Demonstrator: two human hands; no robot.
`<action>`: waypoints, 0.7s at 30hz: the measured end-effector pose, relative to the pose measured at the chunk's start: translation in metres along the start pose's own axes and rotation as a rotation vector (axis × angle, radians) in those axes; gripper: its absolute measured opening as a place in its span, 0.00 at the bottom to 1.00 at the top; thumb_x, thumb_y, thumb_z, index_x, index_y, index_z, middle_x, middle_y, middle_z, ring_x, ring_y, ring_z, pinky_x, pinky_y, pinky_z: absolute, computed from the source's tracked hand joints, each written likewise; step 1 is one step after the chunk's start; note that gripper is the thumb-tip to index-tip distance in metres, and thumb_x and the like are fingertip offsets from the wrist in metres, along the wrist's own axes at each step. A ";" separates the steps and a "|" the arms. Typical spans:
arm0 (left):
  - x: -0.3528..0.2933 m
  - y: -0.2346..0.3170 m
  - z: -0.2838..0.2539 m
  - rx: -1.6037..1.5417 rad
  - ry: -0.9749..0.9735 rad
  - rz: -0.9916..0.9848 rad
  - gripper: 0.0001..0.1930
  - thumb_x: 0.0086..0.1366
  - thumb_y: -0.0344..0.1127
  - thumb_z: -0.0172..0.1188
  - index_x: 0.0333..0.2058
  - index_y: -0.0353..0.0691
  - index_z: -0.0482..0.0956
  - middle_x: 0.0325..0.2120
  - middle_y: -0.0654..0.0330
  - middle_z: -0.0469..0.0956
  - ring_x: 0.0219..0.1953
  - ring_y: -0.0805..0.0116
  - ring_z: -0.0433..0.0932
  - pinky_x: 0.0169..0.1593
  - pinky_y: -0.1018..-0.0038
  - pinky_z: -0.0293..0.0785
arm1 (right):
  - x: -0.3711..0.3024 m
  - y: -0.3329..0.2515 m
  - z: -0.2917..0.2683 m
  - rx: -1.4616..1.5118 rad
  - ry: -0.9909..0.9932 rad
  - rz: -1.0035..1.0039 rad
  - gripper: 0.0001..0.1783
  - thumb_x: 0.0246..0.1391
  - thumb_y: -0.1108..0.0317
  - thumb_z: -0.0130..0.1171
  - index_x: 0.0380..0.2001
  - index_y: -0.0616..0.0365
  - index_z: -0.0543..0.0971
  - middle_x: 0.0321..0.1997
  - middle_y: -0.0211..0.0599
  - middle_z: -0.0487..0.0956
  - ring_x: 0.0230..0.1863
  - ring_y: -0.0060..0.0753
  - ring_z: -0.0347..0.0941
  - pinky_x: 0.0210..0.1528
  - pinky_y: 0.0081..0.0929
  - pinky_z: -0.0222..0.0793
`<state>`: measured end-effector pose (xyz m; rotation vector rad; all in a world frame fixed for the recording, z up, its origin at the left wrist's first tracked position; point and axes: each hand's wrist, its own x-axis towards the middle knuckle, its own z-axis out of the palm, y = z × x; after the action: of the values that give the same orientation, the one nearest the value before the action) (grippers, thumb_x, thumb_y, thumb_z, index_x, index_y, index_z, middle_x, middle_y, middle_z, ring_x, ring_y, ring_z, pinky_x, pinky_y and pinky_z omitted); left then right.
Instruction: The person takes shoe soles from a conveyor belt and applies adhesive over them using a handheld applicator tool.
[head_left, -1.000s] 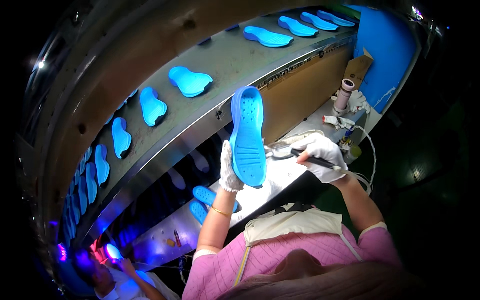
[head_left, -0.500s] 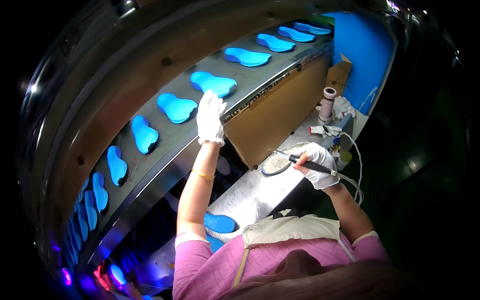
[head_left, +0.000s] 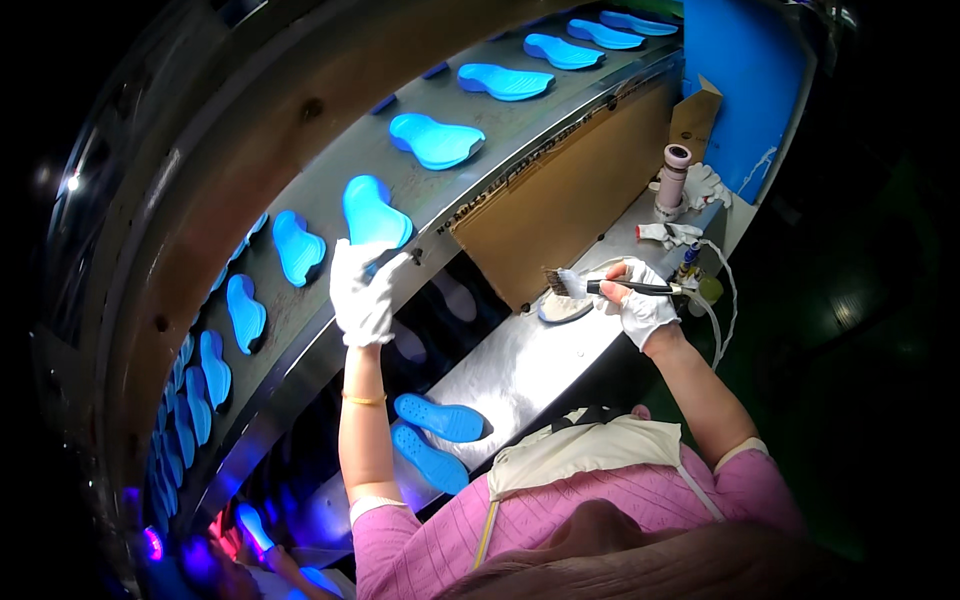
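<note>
My left hand (head_left: 365, 295), in a white glove, has its fingers and thumb around the near end of a blue shoe sole (head_left: 375, 205) on the dark belt (head_left: 335, 270). The glove hides part of that end. My right hand (head_left: 643, 305), in a white glove with bare fingertips, grips a brush (head_left: 610, 288) by its black handle; a pale hose trails from the handle. Its dark bristles hang over a shallow oval dish (head_left: 565, 308). More blue soles (head_left: 437, 140) lie spaced along the belt, and two blue soles (head_left: 438, 418) rest on the metal bench beside my left forearm.
A cardboard panel (head_left: 570, 190) stands between belt and metal bench (head_left: 500, 370). On the bench's far end are a pink bottle (head_left: 672, 182), white gloves (head_left: 706, 184) and small containers (head_left: 710, 290). A blue panel (head_left: 745, 90) rises behind. Another person's hand (head_left: 285, 572) shows at lower left.
My left hand has moved left and nearer, from one sole to the neighbouring one, and its fingers have curled. My right hand has turned the brush, whose bristles now show. The view has shifted slightly.
</note>
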<state>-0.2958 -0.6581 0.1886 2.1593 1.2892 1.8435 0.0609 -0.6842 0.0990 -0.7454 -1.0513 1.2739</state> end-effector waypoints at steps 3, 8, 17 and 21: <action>-0.006 0.046 -0.030 -0.291 0.235 -0.075 0.08 0.66 0.36 0.59 0.38 0.37 0.79 0.42 0.55 0.77 0.53 0.59 0.74 0.61 0.64 0.63 | 0.000 0.001 0.003 -0.018 -0.092 -0.050 0.09 0.53 0.76 0.63 0.37 0.61 0.75 0.36 0.36 0.80 0.34 0.22 0.76 0.40 0.20 0.74; -0.010 0.087 -0.072 -1.329 0.441 -0.215 0.22 0.71 0.50 0.47 0.22 0.41 0.73 0.28 0.57 0.70 0.37 0.63 0.69 0.47 0.65 0.69 | -0.001 0.000 0.020 -0.074 -0.256 -0.098 0.10 0.51 0.81 0.62 0.37 0.61 0.75 0.36 0.36 0.81 0.36 0.23 0.78 0.41 0.19 0.75; -0.111 0.057 0.016 -1.676 -0.058 -1.092 0.46 0.59 0.77 0.40 0.58 0.40 0.70 0.60 0.44 0.66 0.60 0.40 0.67 0.60 0.43 0.66 | -0.014 0.012 0.068 0.008 -0.483 0.012 0.10 0.52 0.79 0.62 0.37 0.59 0.73 0.31 0.33 0.79 0.31 0.18 0.76 0.34 0.16 0.71; -0.145 0.068 0.039 -1.719 -0.140 -1.113 0.47 0.58 0.78 0.39 0.64 0.46 0.61 0.61 0.46 0.65 0.58 0.37 0.69 0.60 0.37 0.63 | -0.010 0.013 0.083 -0.078 -0.536 -0.041 0.11 0.52 0.78 0.63 0.37 0.59 0.73 0.31 0.30 0.78 0.32 0.18 0.76 0.35 0.17 0.71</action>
<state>-0.2194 -0.7689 0.0941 0.4136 0.2381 1.1934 -0.0205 -0.7002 0.1164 -0.4404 -1.5453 1.4417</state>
